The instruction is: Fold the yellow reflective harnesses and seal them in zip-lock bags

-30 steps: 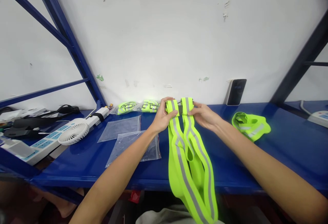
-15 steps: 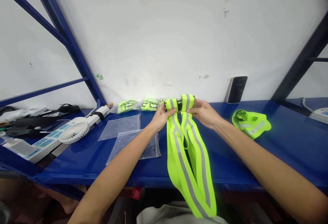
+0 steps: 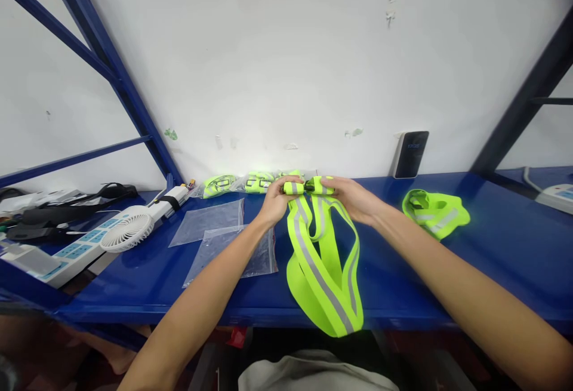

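Both hands grip a neon yellow reflective strap harness (image 3: 323,286) with grey stripes, folded at its upper end. My left hand (image 3: 276,200) pinches the left folded part, and my right hand (image 3: 353,198) closes on the right one. A dark piece shows between the two folds. Below the hands, the straps hang in loops past the front edge of the blue table (image 3: 394,283). Left of the harness lie two flat clear plastic bags (image 3: 237,255), one overlapping the other. A second bundle of neon reflective strap (image 3: 436,213) rests to the right, touched by neither hand.
Along the wall sit several bagged neon strap bundles (image 3: 219,184). A phone (image 3: 410,154) leans upright at the back right. On the left are a white fan (image 3: 128,233), a long power strip (image 3: 85,248) and dark straps. Blue metal posts (image 3: 120,74) frame the table.
The folded upper end has been turned over into a shorter, tighter bundle. The hanging loops have risen and spread wider apart, and both hands stay gripping.
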Available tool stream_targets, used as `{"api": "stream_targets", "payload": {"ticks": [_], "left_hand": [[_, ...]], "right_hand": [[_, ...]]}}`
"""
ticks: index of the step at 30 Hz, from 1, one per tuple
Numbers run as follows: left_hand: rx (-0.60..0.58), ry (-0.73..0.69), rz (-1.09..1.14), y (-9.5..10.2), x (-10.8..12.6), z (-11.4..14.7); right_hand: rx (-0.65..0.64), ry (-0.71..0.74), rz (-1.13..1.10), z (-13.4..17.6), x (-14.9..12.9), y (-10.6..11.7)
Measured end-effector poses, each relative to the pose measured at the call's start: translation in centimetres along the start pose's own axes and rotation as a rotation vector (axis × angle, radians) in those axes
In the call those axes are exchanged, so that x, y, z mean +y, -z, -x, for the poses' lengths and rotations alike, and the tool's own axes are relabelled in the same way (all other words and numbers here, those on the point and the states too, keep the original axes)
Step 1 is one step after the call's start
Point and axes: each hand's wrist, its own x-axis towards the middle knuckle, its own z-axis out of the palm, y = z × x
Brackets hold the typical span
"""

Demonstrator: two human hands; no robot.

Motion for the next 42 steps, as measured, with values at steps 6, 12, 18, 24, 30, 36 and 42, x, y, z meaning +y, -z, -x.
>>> {"api": "stream_targets", "payload": {"ticks": [6,12,18,24,30,36,42], "left_hand": [[-0.087,0.024,0.221,0.1,0.9,0.2],[-0.055,0.048,0.278,-0.6,2.3,0.6],[0.091,0.245,0.459,-1.3,2.2,0.4],[-0.027,0.278,0.451,-1.0,2.3,0.3],[-0.074,0.306,0.407,-0.7,2.2,0.4],[-0.091,0.266,0.382,-0.9,1.6,0.5],[-0.037,0.228,0.33,-0.7,1.6,0.4]], "right_hand": [[-0.001,0.07,0.015,-0.3,0.3,0.2],[0.001,0.13,-0.016,-0.4,0.3,0.5],[0.088,0.226,-0.001,-0.7,0.8,0.6],[0.148,0.34,0.125,-1.1,1.4,1.0],[0.186,0.268,0.243,-0.5,0.8,0.7],[0.129,0.216,0.322,-0.4,0.6,1.3],[0.055,0.203,0.316,-0.6,1.0,1.5]]}}
